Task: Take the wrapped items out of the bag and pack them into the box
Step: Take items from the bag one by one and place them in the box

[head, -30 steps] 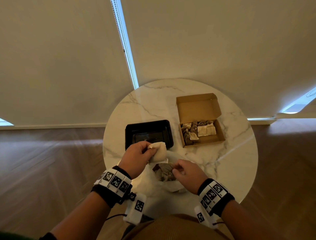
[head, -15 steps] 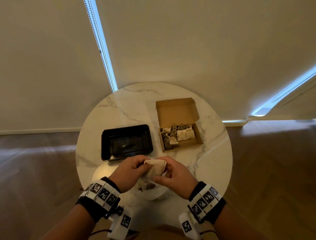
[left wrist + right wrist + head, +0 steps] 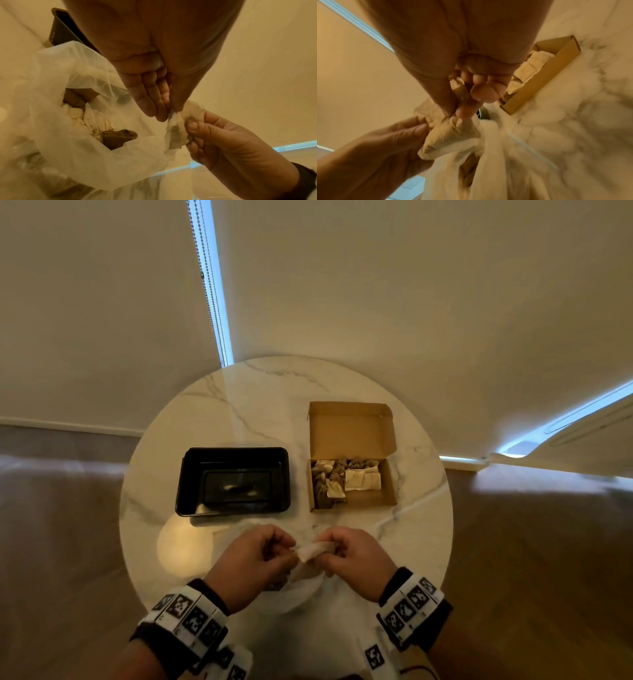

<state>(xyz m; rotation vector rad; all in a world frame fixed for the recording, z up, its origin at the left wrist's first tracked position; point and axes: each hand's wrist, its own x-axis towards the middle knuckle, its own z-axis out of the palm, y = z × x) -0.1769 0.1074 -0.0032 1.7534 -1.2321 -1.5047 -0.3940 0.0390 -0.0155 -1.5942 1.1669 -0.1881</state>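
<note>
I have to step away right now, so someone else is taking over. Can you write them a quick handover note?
Left hand: pinches one end of a pale wrapped item.
Right hand: pinches its other end; the item is held above the bag, at the table's near edge.
Box: open, far right, already holding several pale and brown items, with room on its right side.
Tray: black, left of the box.
Done: some items packed.
Left: place this item in the box, then the pale and brown ones in the bag.
</note>
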